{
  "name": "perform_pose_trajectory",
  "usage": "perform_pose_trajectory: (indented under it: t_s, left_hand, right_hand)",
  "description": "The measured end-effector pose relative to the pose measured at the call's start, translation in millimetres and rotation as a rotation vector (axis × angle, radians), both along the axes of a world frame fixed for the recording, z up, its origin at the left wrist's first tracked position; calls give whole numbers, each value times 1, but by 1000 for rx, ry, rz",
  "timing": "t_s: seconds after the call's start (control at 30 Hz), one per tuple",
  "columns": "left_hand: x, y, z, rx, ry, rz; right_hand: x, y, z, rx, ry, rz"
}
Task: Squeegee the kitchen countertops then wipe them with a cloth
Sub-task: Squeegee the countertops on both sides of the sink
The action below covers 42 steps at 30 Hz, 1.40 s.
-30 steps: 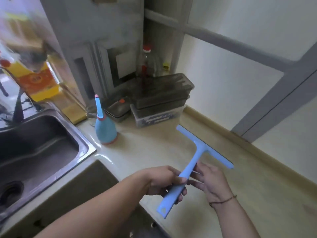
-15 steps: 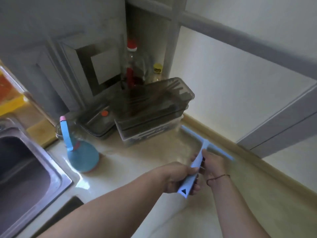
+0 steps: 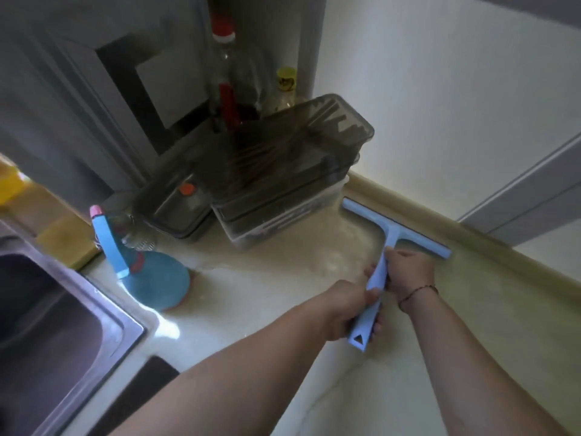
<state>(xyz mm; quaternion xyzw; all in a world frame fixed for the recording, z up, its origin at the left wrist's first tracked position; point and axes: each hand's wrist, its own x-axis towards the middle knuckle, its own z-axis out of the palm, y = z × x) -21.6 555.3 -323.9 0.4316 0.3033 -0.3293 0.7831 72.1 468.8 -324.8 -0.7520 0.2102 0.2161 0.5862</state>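
Observation:
A light blue squeegee (image 3: pixel 390 228) lies with its blade on the cream countertop (image 3: pixel 283 294), close along the raised back edge by the wall. My left hand (image 3: pixel 349 309) grips the lower part of its handle. My right hand (image 3: pixel 408 269) grips the handle higher up, just below the blade. No cloth is in view.
Stacked smoky plastic containers (image 3: pixel 283 171) stand just left of the blade, with bottles (image 3: pixel 226 77) behind them in the corner. A blue spray bottle (image 3: pixel 151 272) lies near the steel sink (image 3: pixel 56 325). A yellow sponge (image 3: pixel 66 243) sits at the sink's back edge.
Both hands carried the squeegee from mid-air forward and down, so its blade now rests on the counter by the wall. My view moved closer to the corner.

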Motion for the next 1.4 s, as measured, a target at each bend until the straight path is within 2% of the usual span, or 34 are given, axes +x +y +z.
perform_pose_trajectory:
  t_s: [0.13,0.37,0.53,0.67,0.87,1.4]
  left_hand:
    - [-40,12,6,37,37,-36]
    - [-96,71,23,147,53,-157]
    - [-129,92,20,160,92,-169]
    - [-151,83,17,191,95,-110]
    - [-183,53,14,254,79,99]
    - [-278,62,28,300,63,162]
  right_hand:
    - [-40,8,0,-11,3,17]
    - [-100,51,-2,158,79,-80]
    - [-132,72,-3,165,112,-31]
    - [-149,71,-2,120,109,20]
    - [-172,64,7,29,109,116]
    - [-260,80,12,23,168,195]
